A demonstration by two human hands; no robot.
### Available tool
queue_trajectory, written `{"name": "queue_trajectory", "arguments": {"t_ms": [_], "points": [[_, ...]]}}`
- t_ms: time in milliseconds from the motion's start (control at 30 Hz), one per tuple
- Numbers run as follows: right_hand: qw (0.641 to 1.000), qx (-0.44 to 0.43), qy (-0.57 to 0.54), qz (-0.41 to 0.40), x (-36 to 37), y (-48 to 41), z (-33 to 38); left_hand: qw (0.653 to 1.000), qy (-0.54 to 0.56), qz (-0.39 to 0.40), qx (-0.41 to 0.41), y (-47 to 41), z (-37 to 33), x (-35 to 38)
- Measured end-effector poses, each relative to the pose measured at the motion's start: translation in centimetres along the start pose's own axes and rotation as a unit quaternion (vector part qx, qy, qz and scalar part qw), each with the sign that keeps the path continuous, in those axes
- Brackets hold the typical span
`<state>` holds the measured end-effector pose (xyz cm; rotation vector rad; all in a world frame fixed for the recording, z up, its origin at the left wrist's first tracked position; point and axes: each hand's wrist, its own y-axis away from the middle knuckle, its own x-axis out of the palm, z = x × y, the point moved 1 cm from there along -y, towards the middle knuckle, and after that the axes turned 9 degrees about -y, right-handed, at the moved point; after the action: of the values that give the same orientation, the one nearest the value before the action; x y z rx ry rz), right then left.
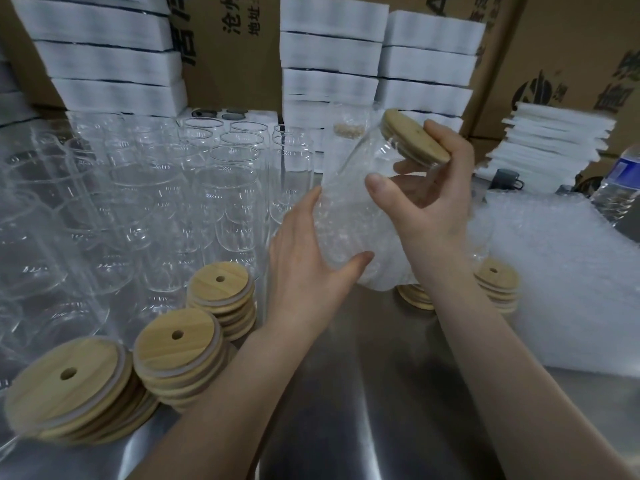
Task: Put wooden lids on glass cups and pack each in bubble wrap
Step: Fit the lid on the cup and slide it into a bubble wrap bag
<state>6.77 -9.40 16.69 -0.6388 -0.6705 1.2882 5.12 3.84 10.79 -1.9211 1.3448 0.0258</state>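
The left hand (304, 251) holds the bubble wrap (343, 216) between thumb and fingers, around the lower part of a glass cup (384, 150). The right hand (429, 199) grips the cup just below its wooden lid (415, 136). The cup is tilted right, above the counter (363, 393). Lid stacks (180, 355) lie near left, with bare glasses (225, 188) beyond.

A clear glass cup (391, 157) is tilted between the hands, held by the right hand (429, 202). Its round wooden lid (415, 136) is seated on the rim and faces up and right. Its lower body sits inside a bubble wrap (343, 216) cupped by the left hand (304, 258). Empty cups (221, 188) stand upright in rows left of and beyond the left hand. Three lid stacks (176, 348) lie left of the left forearm, and two more stacks (495, 275) lie behind the right wrist. A wrap pile (561, 271) lies right of the right hand.
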Motion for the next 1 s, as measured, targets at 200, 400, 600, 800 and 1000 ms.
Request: {"name": "queue_trajectory", "arguments": {"t_ms": [200,400,600,800,1000], "points": [[0.999,0.001,0.011,0.053,0.9,0.7,-0.4,0.995,0.083,-0.051,0.001,0.1,-0.5,-0.1],[0.995,0.015,-0.019,0.092,1.7,1.1,-0.6,0.986,0.135,-0.091,0.025,0.2,-0.4,-0.5],[0.999,-0.019,-0.003,0.047,1.5,1.0,-0.1,0.995,0.072,-0.057,0.032,-0.3,-0.6,-0.3],[0.997,-0.065,-0.016,-0.039,0.3,0.1,0.7,0.998,-0.048,0.016,-0.022,0.0,0.3,0.8],[0.998,-0.058,0.002,-0.031,0.6,0.2,1.0,0.999,-0.021,-0.017,-0.036,0.1,0.3,0.9]]}}
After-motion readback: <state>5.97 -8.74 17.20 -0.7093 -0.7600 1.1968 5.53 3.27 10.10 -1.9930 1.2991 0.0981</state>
